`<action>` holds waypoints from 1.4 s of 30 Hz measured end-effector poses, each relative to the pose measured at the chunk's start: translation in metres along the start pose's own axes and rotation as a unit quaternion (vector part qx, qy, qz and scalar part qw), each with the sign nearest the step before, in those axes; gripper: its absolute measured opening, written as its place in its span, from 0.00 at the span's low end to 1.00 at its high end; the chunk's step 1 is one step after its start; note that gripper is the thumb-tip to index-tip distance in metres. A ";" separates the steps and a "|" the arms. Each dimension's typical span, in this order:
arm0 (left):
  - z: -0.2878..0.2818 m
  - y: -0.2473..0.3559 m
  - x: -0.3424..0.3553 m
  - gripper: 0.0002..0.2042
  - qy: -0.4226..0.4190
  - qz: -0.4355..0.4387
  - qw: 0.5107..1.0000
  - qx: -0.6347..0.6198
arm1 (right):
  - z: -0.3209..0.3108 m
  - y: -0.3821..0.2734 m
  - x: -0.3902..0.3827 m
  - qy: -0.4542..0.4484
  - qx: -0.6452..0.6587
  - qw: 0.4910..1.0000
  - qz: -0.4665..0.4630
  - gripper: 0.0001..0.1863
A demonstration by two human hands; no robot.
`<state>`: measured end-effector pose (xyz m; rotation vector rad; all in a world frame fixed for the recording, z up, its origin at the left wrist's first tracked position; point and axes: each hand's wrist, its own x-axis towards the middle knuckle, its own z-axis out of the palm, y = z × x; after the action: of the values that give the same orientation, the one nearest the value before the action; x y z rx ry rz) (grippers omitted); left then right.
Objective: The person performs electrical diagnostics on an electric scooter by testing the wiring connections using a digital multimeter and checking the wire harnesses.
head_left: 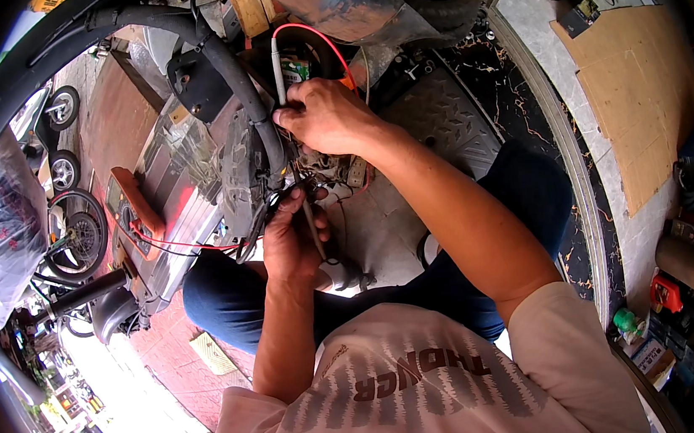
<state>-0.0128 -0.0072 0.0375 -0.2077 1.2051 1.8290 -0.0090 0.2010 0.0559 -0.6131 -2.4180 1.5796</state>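
Probe sits in my right grip, held by my fingertips, beside the black tube. Its red wire loops over. My left grip pinches dark wires, closer to my shirt.

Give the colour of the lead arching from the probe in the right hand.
The lead is red, seen best in the head view.
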 end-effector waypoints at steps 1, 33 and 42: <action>0.001 0.000 -0.001 0.12 0.002 0.002 1.000 0.003 | 0.000 0.000 0.000 0.000 0.001 1.000 -0.001 0.18; 0.000 0.000 0.001 0.13 0.004 -0.002 1.000 0.010 | 0.002 0.002 0.000 0.004 0.008 1.000 -0.006 0.17; -0.001 0.000 0.000 0.12 -0.001 0.003 1.000 0.007 | 0.003 0.002 0.001 0.007 -0.001 1.000 -0.010 0.17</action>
<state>-0.0131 -0.0076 0.0366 -0.1952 1.2177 1.8248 -0.0102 0.1999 0.0529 -0.5961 -2.4088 1.5593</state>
